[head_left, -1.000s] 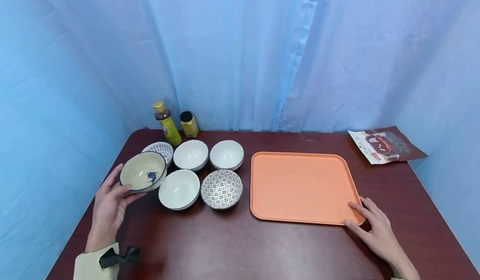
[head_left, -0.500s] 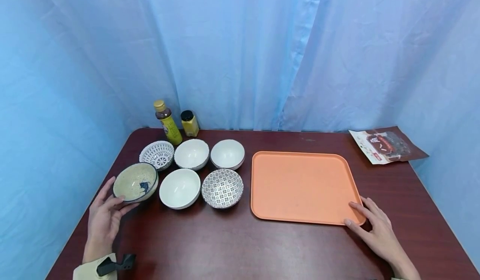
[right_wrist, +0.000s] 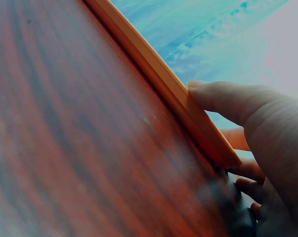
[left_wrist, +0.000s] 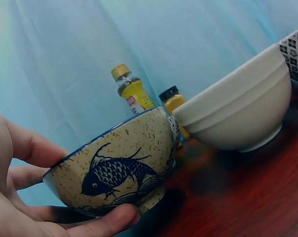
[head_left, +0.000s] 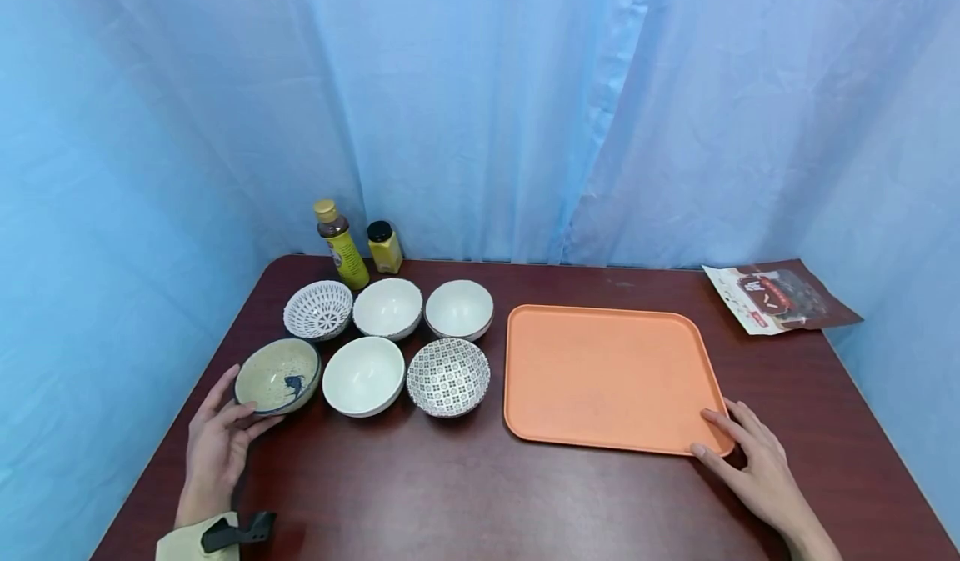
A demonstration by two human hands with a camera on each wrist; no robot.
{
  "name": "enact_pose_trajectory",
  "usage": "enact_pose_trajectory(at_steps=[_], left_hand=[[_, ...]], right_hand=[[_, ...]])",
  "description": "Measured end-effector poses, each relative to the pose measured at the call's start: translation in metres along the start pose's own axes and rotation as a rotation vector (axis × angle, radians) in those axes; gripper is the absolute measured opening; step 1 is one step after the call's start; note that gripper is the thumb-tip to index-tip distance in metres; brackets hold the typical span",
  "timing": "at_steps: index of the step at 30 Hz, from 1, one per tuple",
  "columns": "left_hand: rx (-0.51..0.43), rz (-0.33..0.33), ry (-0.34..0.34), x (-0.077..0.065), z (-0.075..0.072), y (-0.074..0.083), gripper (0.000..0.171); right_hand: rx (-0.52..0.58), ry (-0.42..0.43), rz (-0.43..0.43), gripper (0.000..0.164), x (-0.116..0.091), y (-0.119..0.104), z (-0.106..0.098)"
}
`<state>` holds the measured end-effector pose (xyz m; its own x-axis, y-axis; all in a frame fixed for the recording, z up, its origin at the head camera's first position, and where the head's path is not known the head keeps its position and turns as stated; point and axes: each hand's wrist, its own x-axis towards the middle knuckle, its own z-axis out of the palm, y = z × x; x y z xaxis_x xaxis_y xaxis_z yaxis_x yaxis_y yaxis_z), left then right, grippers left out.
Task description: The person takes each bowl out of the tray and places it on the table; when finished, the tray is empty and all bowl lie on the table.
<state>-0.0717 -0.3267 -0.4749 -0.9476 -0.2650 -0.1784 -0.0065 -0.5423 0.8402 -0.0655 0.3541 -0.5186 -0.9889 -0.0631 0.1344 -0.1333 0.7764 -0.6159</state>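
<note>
At the left, my left hand (head_left: 217, 453) holds a speckled beige bowl (head_left: 273, 378) by its near-left side. The left wrist view shows a blue fish painted on that bowl (left_wrist: 119, 170), with digits at the rim and under its side. Whether its foot touches the table I cannot tell. A plain white bowl (head_left: 363, 378) stands just right of it, and a white bowl with dark radiating marks (head_left: 318, 311) behind it. On the right, my right hand (head_left: 757, 465) holds the near-right corner of an orange tray (head_left: 607, 378), thumb against its edge (right_wrist: 163, 74).
Two white bowls (head_left: 387, 308) (head_left: 459, 309) and a patterned bowl (head_left: 448, 378) stand between the held bowl and the tray. A yellow-labelled bottle (head_left: 343, 248) and a black-capped jar (head_left: 385, 248) stand behind. A food pouch (head_left: 780, 297) lies at the back right, before blue curtains.
My left hand has brought the fish bowl down and toward me, off the radiating-mark bowl it partly covered, to beside the plain white one. The right hand and tray have stayed put.
</note>
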Motion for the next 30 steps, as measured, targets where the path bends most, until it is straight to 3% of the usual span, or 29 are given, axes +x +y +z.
enact_pose_trajectory(at_steps=[14, 24, 30], left_hand=[[0.047, -0.029, 0.031, 0.0032, 0.0035, -0.0065, 0.061], [0.131, -0.066, 0.083, 0.0067, 0.0046, -0.0077, 0.067], [0.23, -0.099, 0.089, 0.0067, 0.0063, -0.0063, 0.067]], right_hand=[[-0.019, 0.0, 0.003, 0.055, -0.0006, -0.0022, -0.0015], [-0.029, -0.009, -0.002, 0.055, 0.001, 0.0003, -0.0023], [-0.025, -0.025, 0.013, 0.055, 0.001, 0.0004, -0.0018]])
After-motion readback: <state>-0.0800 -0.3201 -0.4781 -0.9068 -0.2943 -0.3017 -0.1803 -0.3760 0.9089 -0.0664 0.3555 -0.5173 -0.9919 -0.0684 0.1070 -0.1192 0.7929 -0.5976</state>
